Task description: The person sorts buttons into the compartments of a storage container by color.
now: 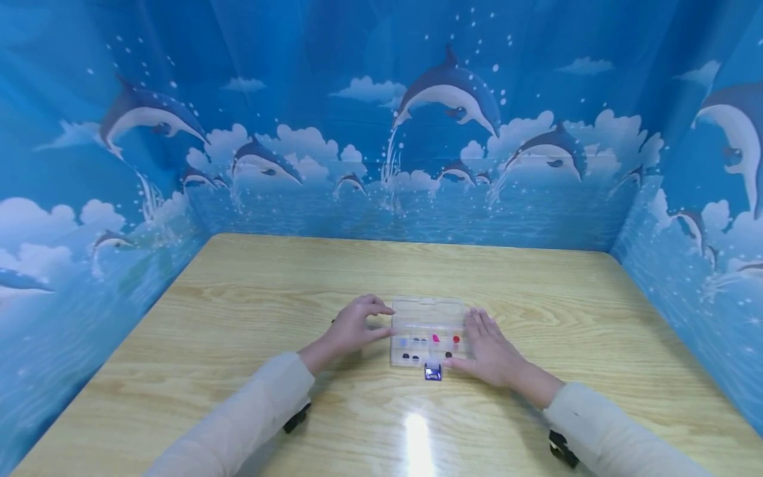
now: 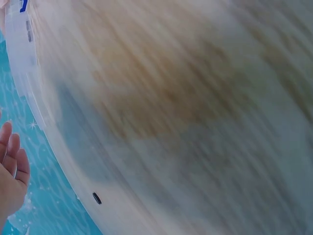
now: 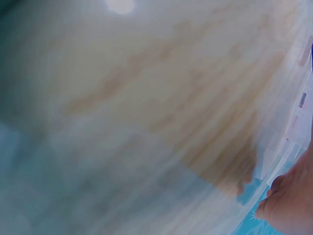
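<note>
A clear plastic compartment box [image 1: 411, 364] lies on the table with its transparent lid [image 1: 426, 311] folded back. Small pieces sit in its compartments: several dark round ones, a pink piece [image 1: 436, 338], a red piece [image 1: 456, 339] and a pale blue one [image 1: 403, 342]. A small blue-and-white item [image 1: 433, 372] is at the box's front edge. My left hand [image 1: 356, 324] is at the box's left side, thumb and fingers apart, fingertips by its edge; contact is unclear. Along the right side, my right hand [image 1: 491, 351] rests with extended fingers against the box.
A small black piece [image 2: 97, 198] lies on the wood-grain table [image 1: 286, 278], beyond the left hand. A blue dolphin-print curtain [image 1: 357, 79] hangs behind the table and along both sides. Dark bands [image 1: 296, 417] are strapped under the sleeves.
</note>
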A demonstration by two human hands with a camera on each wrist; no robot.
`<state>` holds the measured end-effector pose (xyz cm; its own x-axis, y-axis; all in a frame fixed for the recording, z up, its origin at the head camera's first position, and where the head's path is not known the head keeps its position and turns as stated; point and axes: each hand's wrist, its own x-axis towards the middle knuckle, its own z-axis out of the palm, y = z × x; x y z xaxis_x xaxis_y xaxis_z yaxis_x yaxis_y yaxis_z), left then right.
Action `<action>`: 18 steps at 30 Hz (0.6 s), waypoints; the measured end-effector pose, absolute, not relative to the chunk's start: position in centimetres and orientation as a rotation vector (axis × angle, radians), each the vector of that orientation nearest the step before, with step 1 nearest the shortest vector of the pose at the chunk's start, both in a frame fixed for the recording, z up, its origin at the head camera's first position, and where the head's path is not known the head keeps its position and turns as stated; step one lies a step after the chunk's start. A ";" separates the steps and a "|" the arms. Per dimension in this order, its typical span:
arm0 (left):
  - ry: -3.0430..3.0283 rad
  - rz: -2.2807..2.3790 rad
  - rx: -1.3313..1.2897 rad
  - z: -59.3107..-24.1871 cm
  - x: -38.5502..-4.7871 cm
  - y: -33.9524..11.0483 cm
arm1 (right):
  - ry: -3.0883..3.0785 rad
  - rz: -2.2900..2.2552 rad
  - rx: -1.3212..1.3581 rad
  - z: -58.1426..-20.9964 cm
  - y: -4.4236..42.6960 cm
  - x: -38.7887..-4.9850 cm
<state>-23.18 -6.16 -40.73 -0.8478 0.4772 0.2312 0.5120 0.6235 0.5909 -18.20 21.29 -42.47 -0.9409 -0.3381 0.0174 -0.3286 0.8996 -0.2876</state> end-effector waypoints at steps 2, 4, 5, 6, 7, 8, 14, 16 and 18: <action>-2.776 -1.047 -0.843 -40.8 -23.2 -6.4 | 3.030 -0.449 -0.531 -42.5 21.3 -18.2; -2.772 -1.046 -0.833 -40.9 -23.2 -6.7 | 3.028 -0.448 -0.527 -42.5 21.3 -18.2; -2.774 -1.042 -0.829 -40.9 -23.2 -6.8 | 3.027 -0.448 -0.526 -42.5 21.3 -18.2; -2.777 -1.036 -0.822 -40.9 -23.2 -6.9 | 3.027 -0.448 -0.525 -42.5 21.3 -18.2; -2.781 -1.023 -0.817 -40.9 -23.2 -7.0 | 3.026 -0.447 -0.524 -42.5 21.3 -18.2; -2.786 -1.013 -0.812 -40.9 -23.2 -7.1 | 3.025 -0.449 -0.522 -42.5 21.3 -18.2; -2.790 -0.990 -0.805 -40.9 -23.3 -7.7 | 3.019 -0.455 -0.512 -42.4 21.2 -18.2; -2.780 -0.995 -0.809 -41.0 -23.3 -8.0 | 3.024 -0.450 -0.518 -42.4 21.2 -18.2; -2.772 -1.001 -0.810 -41.1 -23.4 -8.2 | 3.029 -0.443 -0.520 -42.4 21.2 -18.2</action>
